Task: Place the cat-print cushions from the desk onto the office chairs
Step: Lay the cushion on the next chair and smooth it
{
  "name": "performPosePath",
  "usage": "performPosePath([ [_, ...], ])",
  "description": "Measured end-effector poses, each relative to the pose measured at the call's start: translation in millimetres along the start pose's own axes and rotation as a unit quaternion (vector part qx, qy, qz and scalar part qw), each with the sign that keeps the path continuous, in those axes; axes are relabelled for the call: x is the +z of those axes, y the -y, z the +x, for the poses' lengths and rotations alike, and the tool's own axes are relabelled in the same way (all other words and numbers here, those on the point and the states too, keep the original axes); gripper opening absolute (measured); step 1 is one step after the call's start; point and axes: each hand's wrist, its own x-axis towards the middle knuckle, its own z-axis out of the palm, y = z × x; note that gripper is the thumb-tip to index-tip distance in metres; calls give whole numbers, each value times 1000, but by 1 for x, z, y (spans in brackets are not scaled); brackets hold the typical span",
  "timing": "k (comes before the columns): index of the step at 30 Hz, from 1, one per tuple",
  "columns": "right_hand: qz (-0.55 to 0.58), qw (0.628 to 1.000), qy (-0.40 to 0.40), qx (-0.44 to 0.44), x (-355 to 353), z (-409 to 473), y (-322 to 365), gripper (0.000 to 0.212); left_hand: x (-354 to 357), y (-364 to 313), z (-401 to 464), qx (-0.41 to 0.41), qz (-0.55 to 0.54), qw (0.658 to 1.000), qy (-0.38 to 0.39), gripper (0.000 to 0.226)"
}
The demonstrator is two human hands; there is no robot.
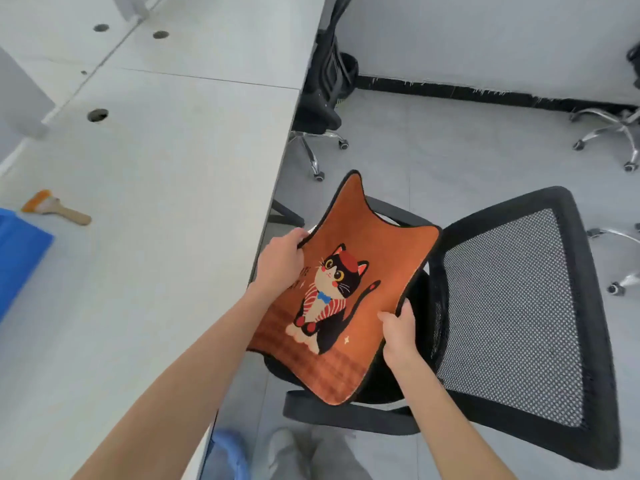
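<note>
Orange cat-print cushion (346,289) is off the desk (156,168) and held above the seat of the near office chair (512,317), tilted, print side up, ear corners pointing far. Left hand (280,261) is clamped on the cushion's left edge, right hand (398,330) pinches the right edge near the backrest side; both are closed on it. The seat is mostly hidden under the cushion, so I can't tell whether the bottom edge touches it yet. Risks as I read them: the cushion is floppy and gripped only at the edges, so the near end sags and could fold under itself when lowered. The mesh backrest sits just beside the right edge; pushing right could snag or ride the cushion up against it rather than flat on the seat. The armrest (349,414) at the near side and the one at the far side bracket the seat, so a skewed drop could leave a corner hung on an arm. The chair is on casters; a shove may roll or swivel it away from the desk. Brush (55,206) and blue item (20,258) on the desk are well apart, no issue. A second chair (325,95) waits far along the desk.
</note>
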Motion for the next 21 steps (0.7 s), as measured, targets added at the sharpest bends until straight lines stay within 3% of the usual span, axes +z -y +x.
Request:
performPosePath([
  [5,252,956,-7,146,13,38,-19,66,58,-29,71,85,43,995,-24,27],
  [7,294,938,-4,183,19,50,-37,63,82,-28,93,125,42,991,-17,27],
  [10,292,917,-7,272,24,68,-77,48,130,-4,110,137,51,987,71,36],
  [13,223,908,-1,355,18,81,-119,26,177,43,86,56,40,985,156,45],
  [15,180,917,7,356,13,88,-133,19,197,77,54,-25,13,984,173,44],
  [17,88,943,0,321,7,104,-140,18,210,109,23,-120,-20,977,177,42],
  [19,-41,965,-37,256,0,126,-141,33,219,137,2,-218,-38,960,172,43],
  [21,-171,968,-34,181,-7,151,-141,41,228,161,-8,-290,-36,942,168,49],
])
